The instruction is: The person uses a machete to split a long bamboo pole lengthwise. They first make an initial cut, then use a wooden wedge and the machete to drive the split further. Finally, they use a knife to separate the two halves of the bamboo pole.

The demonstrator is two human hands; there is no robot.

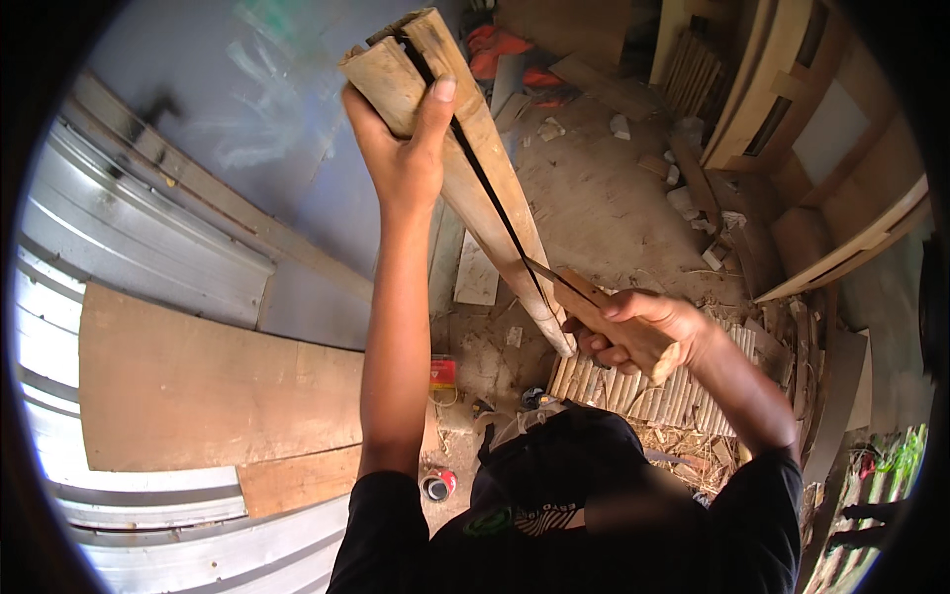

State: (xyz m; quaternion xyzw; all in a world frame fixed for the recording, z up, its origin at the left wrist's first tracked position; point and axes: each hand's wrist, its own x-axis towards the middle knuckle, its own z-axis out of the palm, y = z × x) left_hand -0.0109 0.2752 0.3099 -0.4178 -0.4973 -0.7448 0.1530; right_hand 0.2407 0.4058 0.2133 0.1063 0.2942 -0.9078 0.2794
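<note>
Your black shirt sits nearest the camera, along the lower edge, a sleeve at each side. Your left grip is closed around the upper part of a split wooden pole: thumb over its near face, next to the cleft, other fingers mostly hidden behind. The pole hangs tilted, upper end to the left, lower end to the right; a dark cleft runs down much of its length. Your right grip is pinching a tapered brown implement, thumb along the upper side, fingers curled beneath. Its narrow tip meets the pole at the cleft in the lower half; cannot tell how deep it sits, nor its blade material. Below your right grip a row of pale slats lies side by side. A red package and a red-and-white can are right of your left forearm. Left of that forearm: a large brown board against corrugated metal sheeting. Beyond, scraps litter the dirt floor; wooden frames stand at upper right.
</note>
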